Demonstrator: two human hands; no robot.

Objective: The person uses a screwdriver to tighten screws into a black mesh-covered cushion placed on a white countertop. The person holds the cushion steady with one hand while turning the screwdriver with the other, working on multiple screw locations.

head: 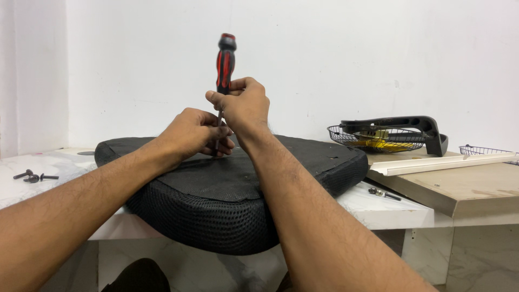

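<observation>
Screwdriver work fills the middle of the view: a long screwdriver with a red-and-black moulded handle (225, 64) stands nearly upright, its thin steel shaft running down to the underside of a black mesh-covered seat cushion (227, 189) that lies upside down across the white marble-patterned counter (48, 178). The right hand (243, 105) is curled shut around the lower part of the handle, fingers wrapped in a grip that looks suited to turning it while bearing down. The left hand (192, 132) sits lower, its fingertips pinched about the shaft close to the tip, apparently to steady the blade where it meets the fabric panel; the tip itself and whatever it bears on are hidden behind those fingers. The cushion overhangs the counter's near edge, its flat side up, which puts the panel within easy reach. Three dark bolts (33, 176) lie loose on the counter to the left, well apart from the cushion. To the right, a small dark screw (384, 193) rests just beside the cushion's edge, and farther back a black plastic armrest (403, 127) lies over a wire basket (373, 138) with something yellow in it, near a long white strip (443, 162) on a beige slab.
</observation>
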